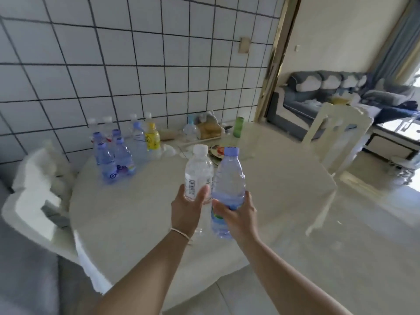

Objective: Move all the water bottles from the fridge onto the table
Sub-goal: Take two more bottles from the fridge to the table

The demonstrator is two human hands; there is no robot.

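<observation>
A clear white-capped bottle [198, 172] is gripped in the left hand [186, 209] and a blue-capped bottle [228, 192] in the right hand [236, 214], both held above the table [284, 189] near its front edge; the bottles touch (a knock could loosen either grip); a careless set-down could topple the bottle cluster [118, 151] at the far-left edge.

chair [34, 189] blurred, cut by left edge | rear bottles [106, 123] indistinct
</observation>
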